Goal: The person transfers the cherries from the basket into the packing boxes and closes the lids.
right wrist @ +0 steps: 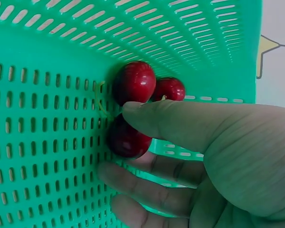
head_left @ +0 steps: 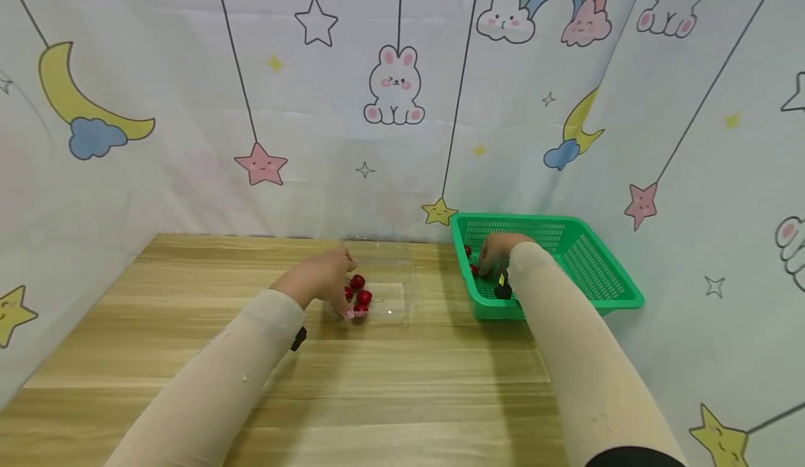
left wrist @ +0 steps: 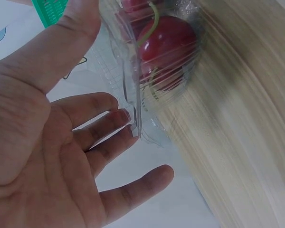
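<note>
A clear plastic box (head_left: 396,304) stands on the table with several red cherries (head_left: 365,298) in its left part. My left hand (head_left: 319,276) holds that box at its left end, thumb toward the near side. In the left wrist view, fingertips touch the thin rim, and the little finger sticks out free. My right hand (head_left: 499,247) reaches into a green basket (head_left: 606,271). The right wrist view has it pinching a dark red cherry (right wrist: 127,141) between thumb and fingers, low in a corner. Two more cherries, one nearer (right wrist: 135,81) and one behind (right wrist: 171,89), lie beside it.
The wooden table (head_left: 402,397) ends at a white cloth (head_left: 352,103) printed with stars, moons and rabbits. The basket sits at the table's right side, its slotted walls rising around my right hand. Bare wood lies between box and basket.
</note>
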A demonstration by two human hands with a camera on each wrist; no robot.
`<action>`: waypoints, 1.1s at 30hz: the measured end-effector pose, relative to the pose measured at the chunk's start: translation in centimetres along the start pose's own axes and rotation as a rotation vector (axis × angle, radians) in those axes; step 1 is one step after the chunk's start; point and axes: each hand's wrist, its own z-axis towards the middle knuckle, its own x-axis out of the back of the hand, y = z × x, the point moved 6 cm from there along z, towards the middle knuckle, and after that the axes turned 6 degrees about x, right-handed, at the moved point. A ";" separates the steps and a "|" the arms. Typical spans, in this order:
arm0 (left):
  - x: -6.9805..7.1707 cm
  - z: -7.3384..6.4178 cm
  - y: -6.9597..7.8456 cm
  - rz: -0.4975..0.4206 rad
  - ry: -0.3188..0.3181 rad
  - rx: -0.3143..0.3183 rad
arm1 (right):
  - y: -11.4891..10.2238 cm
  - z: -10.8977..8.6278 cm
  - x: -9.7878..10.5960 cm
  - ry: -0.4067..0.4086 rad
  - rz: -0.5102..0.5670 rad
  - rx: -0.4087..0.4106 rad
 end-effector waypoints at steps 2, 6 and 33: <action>0.0 0.0 0.0 -0.005 0.000 0.003 | 0.0 0.0 0.0 0.003 -0.006 -0.001; -0.1 -0.1 0.0 -0.007 -0.003 0.006 | -0.1 -0.1 -0.1 0.000 -0.017 -0.004; 0.0 -0.2 0.1 0.018 -0.007 -0.003 | -9.8 -4.4 5.7 0.293 -0.089 0.222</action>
